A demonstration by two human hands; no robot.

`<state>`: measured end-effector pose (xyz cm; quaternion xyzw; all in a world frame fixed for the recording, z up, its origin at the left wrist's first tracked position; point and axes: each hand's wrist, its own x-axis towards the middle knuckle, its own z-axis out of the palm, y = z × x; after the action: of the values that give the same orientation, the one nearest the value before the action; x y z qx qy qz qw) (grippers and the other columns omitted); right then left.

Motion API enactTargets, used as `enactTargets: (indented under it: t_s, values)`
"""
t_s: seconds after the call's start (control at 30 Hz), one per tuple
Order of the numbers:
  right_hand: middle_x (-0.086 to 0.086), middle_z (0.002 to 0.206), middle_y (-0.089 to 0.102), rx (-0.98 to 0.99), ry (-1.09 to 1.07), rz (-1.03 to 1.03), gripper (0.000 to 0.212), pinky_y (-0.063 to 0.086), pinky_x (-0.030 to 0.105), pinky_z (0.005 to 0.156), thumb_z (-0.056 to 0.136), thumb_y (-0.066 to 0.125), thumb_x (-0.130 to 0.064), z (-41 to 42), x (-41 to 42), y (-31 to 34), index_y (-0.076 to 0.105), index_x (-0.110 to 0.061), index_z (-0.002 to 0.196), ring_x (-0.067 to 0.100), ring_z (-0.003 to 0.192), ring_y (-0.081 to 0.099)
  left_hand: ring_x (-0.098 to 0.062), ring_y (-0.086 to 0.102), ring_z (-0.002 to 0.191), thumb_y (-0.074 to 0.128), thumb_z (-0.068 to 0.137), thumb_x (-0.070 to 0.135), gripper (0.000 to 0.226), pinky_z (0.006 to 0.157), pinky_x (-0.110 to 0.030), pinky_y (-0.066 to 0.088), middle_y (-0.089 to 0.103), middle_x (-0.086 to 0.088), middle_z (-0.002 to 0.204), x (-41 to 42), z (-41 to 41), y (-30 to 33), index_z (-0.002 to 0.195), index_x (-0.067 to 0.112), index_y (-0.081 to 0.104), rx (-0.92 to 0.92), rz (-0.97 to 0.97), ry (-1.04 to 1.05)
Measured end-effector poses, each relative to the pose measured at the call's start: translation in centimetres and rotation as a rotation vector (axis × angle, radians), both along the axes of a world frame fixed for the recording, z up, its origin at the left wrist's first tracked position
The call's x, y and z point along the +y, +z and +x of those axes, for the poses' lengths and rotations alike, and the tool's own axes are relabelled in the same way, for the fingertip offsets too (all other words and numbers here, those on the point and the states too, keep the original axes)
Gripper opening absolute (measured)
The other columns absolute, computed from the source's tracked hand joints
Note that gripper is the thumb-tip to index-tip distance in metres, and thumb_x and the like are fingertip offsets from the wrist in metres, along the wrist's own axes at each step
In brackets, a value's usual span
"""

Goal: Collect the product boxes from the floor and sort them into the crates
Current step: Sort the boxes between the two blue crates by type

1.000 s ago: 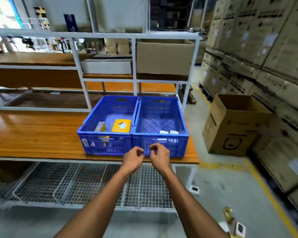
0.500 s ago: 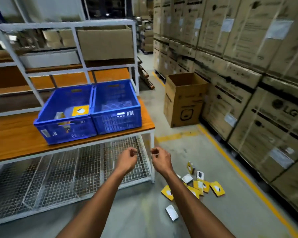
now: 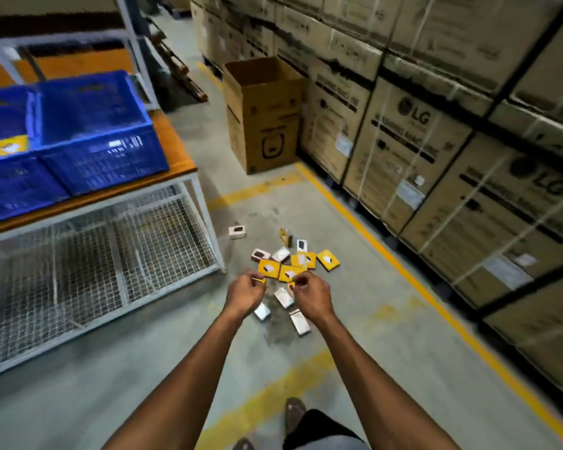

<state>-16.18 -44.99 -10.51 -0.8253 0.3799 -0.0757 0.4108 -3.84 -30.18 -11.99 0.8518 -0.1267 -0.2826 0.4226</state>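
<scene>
I held both hands out over the floor; the left hand (image 3: 245,295) and right hand (image 3: 311,297) had their fingers loosely curled and gripped nothing that I could make out. Just beyond my fingertips lay the scattered product boxes (image 3: 293,264), yellow ones (image 3: 268,268) farthest out and white ones (image 3: 283,297) beneath and between my hands. Well to the left of my fingers and higher stood the two blue crates (image 3: 95,138) on the wooden table (image 3: 176,151), a yellow box (image 3: 9,146) inside the left one.
</scene>
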Motion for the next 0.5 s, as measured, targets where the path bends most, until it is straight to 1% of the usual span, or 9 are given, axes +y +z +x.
enactTargets:
  t_s: [0.07, 0.1, 0.17, 0.2, 0.23, 0.3, 0.33, 0.4, 0.5]
  values:
    - [0.003, 0.103, 0.079, 0.006, -0.032, 0.018, 0.020, 0.040, 0.016, 0.080, 0.085, 0.077, -0.020, -2.5, -1.5, -0.7, 0.078, -0.014, 0.104, 0.022, 0.100, 0.072, -0.026, 0.071, 0.092, 0.063, 0.090, 0.025, 0.013, 0.078, -0.030, 0.053, 0.075, 0.003, 0.095, -2.0, -2.3, 0.1, 0.100, 0.030, 0.070, 0.004, 0.042, -0.033]
    - [0.003, 0.104, 0.079, 0.009, -0.046, 0.031, 0.022, 0.039, 0.014, 0.080, 0.086, 0.077, -0.025, -3.5, -2.3, -1.1, 0.077, -0.014, 0.105, 0.021, 0.101, 0.072, -0.026, 0.071, 0.093, 0.062, 0.092, 0.022, 0.016, 0.075, -0.028, 0.049, 0.074, 0.002, 0.096, -3.1, -3.5, 0.2, 0.104, 0.028, 0.070, 0.009, 0.057, -0.038]
    - [0.004, 0.108, 0.078, 0.006, -0.052, 0.027, 0.024, 0.044, 0.019, 0.087, 0.088, 0.077, -0.029, -5.3, -4.3, -1.5, 0.077, -0.015, 0.108, 0.021, 0.103, 0.071, -0.027, 0.070, 0.095, 0.061, 0.094, 0.020, 0.020, 0.072, -0.027, 0.047, 0.073, 0.000, 0.096, -5.4, -5.3, 0.0, 0.110, 0.026, 0.070, 0.004, 0.096, -0.066]
    - [0.005, 0.109, 0.078, 0.018, -0.048, 0.027, 0.022, 0.046, 0.022, 0.090, 0.089, 0.075, -0.025, -6.0, -5.4, -1.6, 0.076, -0.014, 0.108, 0.022, 0.105, 0.070, -0.027, 0.070, 0.098, 0.061, 0.094, 0.020, 0.021, 0.074, -0.026, 0.047, 0.073, -0.001, 0.099, -6.6, -6.0, -0.3, 0.112, 0.025, 0.071, 0.006, 0.110, -0.069]
    - [0.005, 0.110, 0.077, 0.038, -0.045, 0.041, 0.021, 0.045, 0.020, 0.089, 0.089, 0.073, -0.017, -6.5, -6.4, -1.7, 0.075, -0.014, 0.109, 0.023, 0.106, 0.070, -0.026, 0.069, 0.100, 0.061, 0.095, 0.020, 0.022, 0.077, -0.026, 0.049, 0.073, -0.001, 0.102, -7.5, -6.6, -0.5, 0.113, 0.024, 0.071, 0.014, 0.117, -0.062]
    - [0.005, 0.111, 0.076, 0.066, -0.042, 0.057, 0.023, 0.041, 0.013, 0.082, 0.089, 0.069, -0.007, -7.5, -9.1, -2.1, 0.074, -0.013, 0.111, 0.022, 0.106, 0.070, -0.025, 0.069, 0.101, 0.062, 0.095, 0.020, 0.019, 0.083, -0.030, 0.055, 0.074, -0.004, 0.107, -10.1, -7.7, -0.8, 0.111, 0.025, 0.071, 0.032, 0.129, -0.052]
    - [0.005, 0.111, 0.076, 0.074, -0.036, 0.055, 0.025, 0.039, 0.010, 0.080, 0.089, 0.069, -0.005, -7.9, -10.5, -2.3, 0.073, -0.013, 0.112, 0.021, 0.105, 0.070, -0.026, 0.069, 0.100, 0.062, 0.095, 0.020, 0.017, 0.084, -0.031, 0.056, 0.075, -0.005, 0.108, -11.4, -8.1, -0.9, 0.109, 0.025, 0.070, 0.034, 0.132, -0.052]
    - [0.004, 0.110, 0.075, 0.069, -0.025, 0.037, 0.025, 0.037, 0.007, 0.080, 0.090, 0.069, -0.006, -8.5, -13.8, -2.3, 0.073, -0.012, 0.114, 0.019, 0.104, 0.070, -0.027, 0.068, 0.100, 0.062, 0.097, 0.019, 0.017, 0.083, -0.031, 0.054, 0.074, -0.006, 0.110, -14.5, -8.6, -1.0, 0.111, 0.021, 0.070, 0.023, 0.122, -0.047]
    - [0.004, 0.111, 0.075, 0.057, -0.001, 0.018, 0.023, 0.039, 0.010, 0.083, 0.091, 0.069, -0.008, -8.6, -19.3, -2.7, 0.073, -0.012, 0.113, 0.019, 0.103, 0.070, -0.029, 0.067, 0.101, 0.060, 0.099, 0.021, 0.018, 0.082, -0.033, 0.052, 0.073, -0.007, 0.112, -19.2, -8.6, -1.4, 0.114, 0.021, 0.070, 0.038, 0.105, -0.016]
